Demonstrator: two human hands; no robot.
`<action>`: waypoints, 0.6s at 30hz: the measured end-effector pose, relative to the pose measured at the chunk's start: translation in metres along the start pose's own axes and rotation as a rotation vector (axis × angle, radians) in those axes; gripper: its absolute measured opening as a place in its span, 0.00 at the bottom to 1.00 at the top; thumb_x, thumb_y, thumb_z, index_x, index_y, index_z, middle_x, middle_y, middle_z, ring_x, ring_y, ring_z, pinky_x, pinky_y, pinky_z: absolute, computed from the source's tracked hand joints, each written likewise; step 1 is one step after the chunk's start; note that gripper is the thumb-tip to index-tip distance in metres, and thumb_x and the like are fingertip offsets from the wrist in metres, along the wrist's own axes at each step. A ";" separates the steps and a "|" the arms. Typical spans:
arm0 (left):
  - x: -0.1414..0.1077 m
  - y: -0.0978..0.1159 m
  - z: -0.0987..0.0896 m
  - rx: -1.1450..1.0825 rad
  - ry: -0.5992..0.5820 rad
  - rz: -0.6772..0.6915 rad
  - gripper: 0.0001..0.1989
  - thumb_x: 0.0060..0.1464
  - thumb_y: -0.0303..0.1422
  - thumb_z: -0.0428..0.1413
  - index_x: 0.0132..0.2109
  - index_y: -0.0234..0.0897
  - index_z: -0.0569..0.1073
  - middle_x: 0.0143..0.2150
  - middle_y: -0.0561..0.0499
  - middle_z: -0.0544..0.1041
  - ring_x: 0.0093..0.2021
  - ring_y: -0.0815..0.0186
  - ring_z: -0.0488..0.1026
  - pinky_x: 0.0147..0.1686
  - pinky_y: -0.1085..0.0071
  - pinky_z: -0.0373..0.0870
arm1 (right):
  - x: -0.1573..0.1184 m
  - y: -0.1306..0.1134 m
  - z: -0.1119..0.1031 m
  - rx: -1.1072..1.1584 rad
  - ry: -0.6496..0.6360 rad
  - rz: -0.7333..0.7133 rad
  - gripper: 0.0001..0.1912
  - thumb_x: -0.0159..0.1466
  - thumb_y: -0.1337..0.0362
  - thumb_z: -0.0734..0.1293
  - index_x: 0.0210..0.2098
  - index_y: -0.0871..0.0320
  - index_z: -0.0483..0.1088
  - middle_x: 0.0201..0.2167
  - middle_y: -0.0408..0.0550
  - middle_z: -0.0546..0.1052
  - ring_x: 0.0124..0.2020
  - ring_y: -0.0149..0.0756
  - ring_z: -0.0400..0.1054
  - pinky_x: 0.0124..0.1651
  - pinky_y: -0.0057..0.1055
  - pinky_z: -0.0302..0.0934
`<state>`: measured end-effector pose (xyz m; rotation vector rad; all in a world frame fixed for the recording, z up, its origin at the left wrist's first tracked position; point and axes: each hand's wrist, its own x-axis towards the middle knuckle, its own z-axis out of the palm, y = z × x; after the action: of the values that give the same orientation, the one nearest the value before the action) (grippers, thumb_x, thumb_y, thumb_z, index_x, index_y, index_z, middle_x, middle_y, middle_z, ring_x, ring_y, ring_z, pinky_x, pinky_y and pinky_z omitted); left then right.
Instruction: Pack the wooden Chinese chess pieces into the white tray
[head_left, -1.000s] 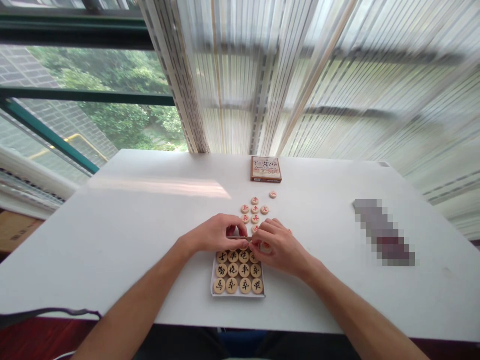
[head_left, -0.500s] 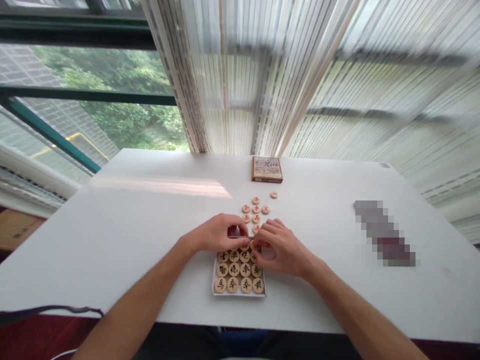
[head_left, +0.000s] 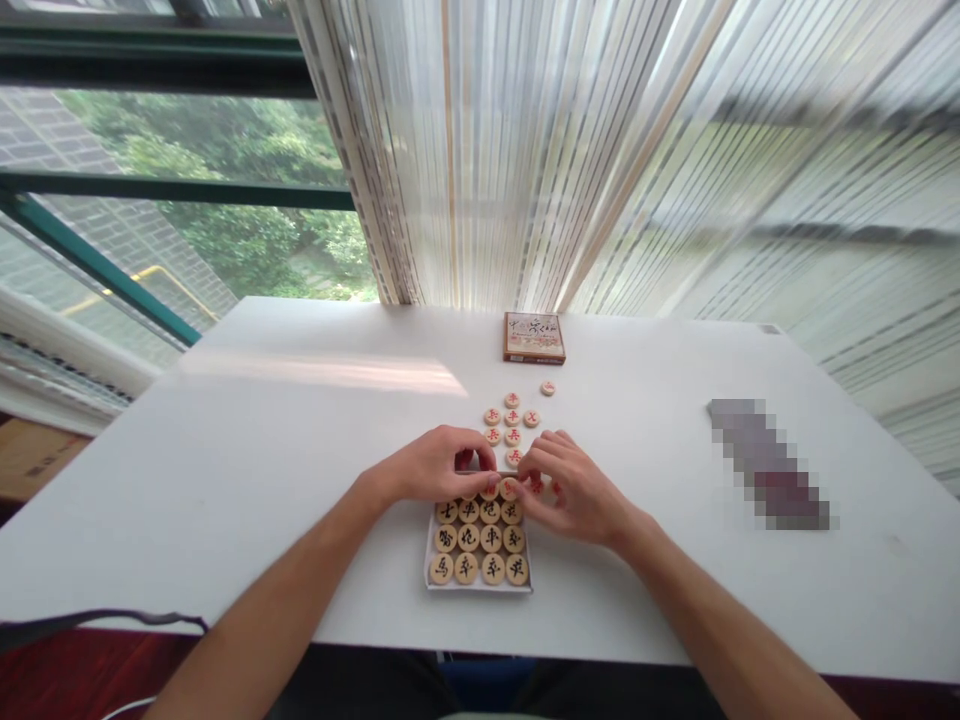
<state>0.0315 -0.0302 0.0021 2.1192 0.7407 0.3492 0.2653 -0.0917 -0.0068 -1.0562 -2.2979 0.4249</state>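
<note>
The left hand's [head_left: 433,465] grip pinches the far wall of the tray [head_left: 478,589], thumb inside. The right hand's [head_left: 581,492] grip is slightly spread at the tray's far right corner, thumb and index tips beside a red-marked piece [head_left: 509,488] inside. Black-marked pieces [head_left: 491,538] fill the tray's nearer rows. Beyond the tray, loose red-marked pieces [head_left: 512,417] lie on the bench [head_left: 322,425]; farther beyond the tray is a flat box [head_left: 534,337].

Pixelated object [head_left: 772,465], apparently oblong.

The discs [head_left: 491,538] look wooden, the tabletop [head_left: 300,440] smooth and faintly glossy
</note>
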 end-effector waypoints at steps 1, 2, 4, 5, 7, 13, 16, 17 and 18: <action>0.000 0.000 0.000 0.002 0.002 0.002 0.11 0.58 0.39 0.58 0.39 0.36 0.78 0.31 0.52 0.76 0.28 0.71 0.65 0.28 0.75 0.62 | 0.000 0.002 -0.003 0.009 0.032 0.011 0.04 0.65 0.66 0.65 0.33 0.55 0.66 0.27 0.44 0.71 0.32 0.36 0.63 0.41 0.36 0.58; 0.000 0.000 0.000 0.004 0.007 0.005 0.11 0.58 0.40 0.58 0.39 0.36 0.78 0.31 0.52 0.76 0.27 0.71 0.65 0.28 0.75 0.62 | -0.001 0.005 -0.006 0.016 0.069 0.027 0.05 0.66 0.66 0.64 0.32 0.55 0.66 0.27 0.44 0.71 0.32 0.36 0.63 0.41 0.36 0.59; 0.000 -0.001 0.000 0.008 0.028 0.010 0.12 0.59 0.41 0.58 0.38 0.35 0.78 0.30 0.52 0.76 0.27 0.71 0.64 0.28 0.75 0.62 | -0.002 0.012 -0.013 0.024 0.134 0.069 0.07 0.67 0.67 0.63 0.32 0.54 0.67 0.27 0.45 0.71 0.31 0.37 0.63 0.39 0.36 0.60; 0.000 -0.002 0.000 0.012 0.044 0.007 0.13 0.58 0.41 0.58 0.38 0.35 0.78 0.30 0.52 0.75 0.27 0.72 0.64 0.27 0.75 0.62 | -0.003 0.015 -0.018 0.027 0.152 0.100 0.07 0.67 0.66 0.63 0.32 0.55 0.67 0.27 0.45 0.71 0.31 0.37 0.64 0.38 0.35 0.61; 0.000 -0.004 0.000 0.022 0.076 -0.010 0.13 0.58 0.42 0.59 0.38 0.35 0.78 0.29 0.52 0.74 0.26 0.72 0.64 0.27 0.75 0.62 | -0.005 0.023 -0.028 0.045 0.128 0.185 0.06 0.67 0.66 0.63 0.34 0.55 0.69 0.29 0.46 0.73 0.32 0.36 0.66 0.35 0.33 0.63; 0.000 -0.008 0.000 0.034 0.083 -0.065 0.16 0.58 0.45 0.59 0.38 0.36 0.78 0.29 0.53 0.74 0.27 0.71 0.65 0.27 0.75 0.63 | -0.017 0.043 -0.055 0.032 -0.070 0.368 0.07 0.65 0.61 0.66 0.42 0.53 0.73 0.36 0.47 0.75 0.36 0.37 0.70 0.31 0.30 0.66; 0.000 -0.007 0.001 0.037 0.087 -0.060 0.16 0.58 0.45 0.58 0.38 0.35 0.78 0.29 0.52 0.74 0.27 0.71 0.65 0.27 0.75 0.63 | -0.026 0.051 -0.063 0.019 -0.148 0.408 0.13 0.62 0.57 0.70 0.45 0.52 0.74 0.39 0.47 0.75 0.37 0.38 0.71 0.38 0.34 0.69; 0.000 -0.007 0.001 0.035 0.086 -0.061 0.16 0.58 0.45 0.58 0.38 0.35 0.78 0.29 0.52 0.74 0.27 0.71 0.65 0.27 0.75 0.63 | -0.029 0.054 -0.064 0.019 -0.171 0.414 0.14 0.61 0.57 0.71 0.46 0.52 0.74 0.39 0.48 0.75 0.37 0.38 0.72 0.39 0.34 0.69; 0.000 -0.007 0.001 0.032 0.084 -0.064 0.16 0.58 0.46 0.58 0.37 0.35 0.78 0.29 0.52 0.74 0.27 0.71 0.65 0.27 0.75 0.63 | -0.031 0.057 -0.064 0.020 -0.192 0.414 0.15 0.60 0.57 0.72 0.46 0.51 0.74 0.39 0.47 0.75 0.36 0.38 0.72 0.39 0.34 0.69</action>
<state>0.0295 -0.0272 -0.0039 2.1160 0.8659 0.3958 0.3542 -0.0762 0.0046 -1.5450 -2.2241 0.7378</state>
